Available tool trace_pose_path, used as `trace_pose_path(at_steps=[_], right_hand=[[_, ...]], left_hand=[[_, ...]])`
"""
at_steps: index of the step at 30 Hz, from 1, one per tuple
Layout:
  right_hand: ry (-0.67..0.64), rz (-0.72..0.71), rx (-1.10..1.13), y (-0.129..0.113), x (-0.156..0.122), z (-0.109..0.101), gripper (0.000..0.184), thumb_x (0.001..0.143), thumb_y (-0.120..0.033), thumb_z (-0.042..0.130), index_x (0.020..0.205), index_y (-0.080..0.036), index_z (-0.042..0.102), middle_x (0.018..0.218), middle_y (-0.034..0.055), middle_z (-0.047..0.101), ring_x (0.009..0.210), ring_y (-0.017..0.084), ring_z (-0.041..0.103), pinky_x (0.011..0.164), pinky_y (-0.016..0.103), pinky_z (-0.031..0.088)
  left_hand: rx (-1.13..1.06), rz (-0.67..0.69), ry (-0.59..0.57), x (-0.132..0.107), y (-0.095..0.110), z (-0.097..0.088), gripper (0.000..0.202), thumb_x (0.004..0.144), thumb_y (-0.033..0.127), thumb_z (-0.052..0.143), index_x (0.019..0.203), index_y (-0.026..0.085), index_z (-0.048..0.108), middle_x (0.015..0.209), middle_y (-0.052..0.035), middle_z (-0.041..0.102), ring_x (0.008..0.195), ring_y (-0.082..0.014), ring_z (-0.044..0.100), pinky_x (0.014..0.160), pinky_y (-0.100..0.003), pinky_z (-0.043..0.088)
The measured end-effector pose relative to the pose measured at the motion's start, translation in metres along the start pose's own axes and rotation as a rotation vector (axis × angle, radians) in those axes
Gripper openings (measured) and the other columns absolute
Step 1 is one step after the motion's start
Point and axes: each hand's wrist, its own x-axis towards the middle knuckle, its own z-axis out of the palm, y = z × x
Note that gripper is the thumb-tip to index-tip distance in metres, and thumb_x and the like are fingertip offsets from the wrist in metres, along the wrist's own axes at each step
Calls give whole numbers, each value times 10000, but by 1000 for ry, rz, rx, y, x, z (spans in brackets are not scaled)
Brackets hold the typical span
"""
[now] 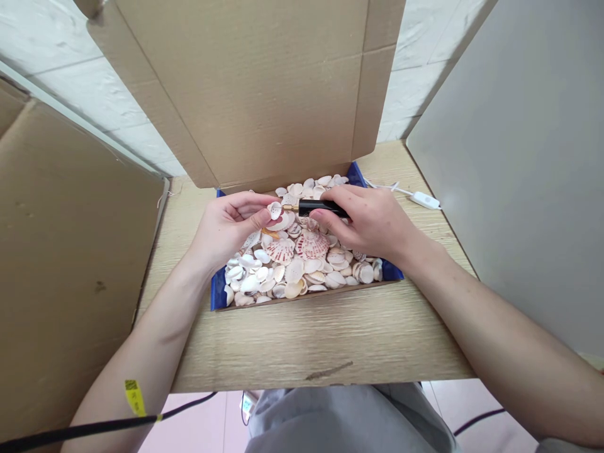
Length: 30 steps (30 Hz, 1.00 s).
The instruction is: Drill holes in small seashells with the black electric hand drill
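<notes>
Between the thumb and fingers of my left hand [236, 220] is a small pale seashell [274, 211]. My right hand [365, 214] is wrapped round a black mini hand drill [321, 207] with a brass-coloured chuck. The drill lies level and its tip points left at the shell; whether the bit touches or enters it is too small to tell. Both hands are above a shallow box [219, 290] with blue sides, full of white and cream shells. Two larger fan-shaped shells with reddish streaks, one of them a scallop shell [312, 244], lie in the middle of the pile.
The box's cardboard lid [255, 82] stands up behind it. A wooden table [302, 340] carries the box. At the right, a white cable with an inline switch [425, 201] runs behind it. A cardboard panel [70, 251] flanks the left, a grey panel [528, 157] the right.
</notes>
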Motion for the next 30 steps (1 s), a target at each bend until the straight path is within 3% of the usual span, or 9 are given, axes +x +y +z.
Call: trace_pose_path(at_steps=[8, 14, 19, 26, 30], right_hand=[[12, -8, 0, 0, -1, 2, 382, 977, -465, 394, 932, -159, 618, 875, 62, 700, 721, 166, 605, 590, 280, 326], [37, -37, 17, 1, -1, 2, 412, 988, -489, 364, 953, -156, 605, 897, 61, 700, 739, 163, 618, 593, 271, 346], [39, -55, 11, 1, -1, 2, 437, 988, -502, 355, 974, -147, 610, 932, 70, 701, 738, 165, 624, 585, 279, 350], [109, -94, -3, 1, 0, 2, 388, 976, -451, 428, 1131, -138, 599, 981, 67, 700, 831, 176, 635, 651, 278, 408], [138, -91, -47, 0, 0, 3, 355, 970, -449, 442, 1068, -161, 624, 917, 59, 686, 785, 171, 620, 647, 280, 421]], left_hand=[[-13, 2, 38, 0, 1, 1, 212, 721, 289, 805, 922, 232, 765, 915, -40, 777, 835, -181, 727, 778, -273, 582], [-175, -42, -66, 1, 4, -3, 216, 686, 302, 835, 885, 242, 778, 836, -15, 768, 687, -117, 701, 743, -247, 583], [-195, -87, -112, 2, 4, -4, 228, 681, 315, 840, 898, 268, 787, 926, -11, 765, 728, -100, 680, 779, -239, 578], [-210, -90, -142, 3, 3, -4, 211, 687, 326, 835, 884, 265, 790, 810, -10, 745, 680, -94, 651, 724, -229, 581], [-230, -60, -159, 4, 1, -5, 158, 735, 297, 804, 888, 257, 788, 831, -12, 740, 691, -87, 661, 700, -193, 573]])
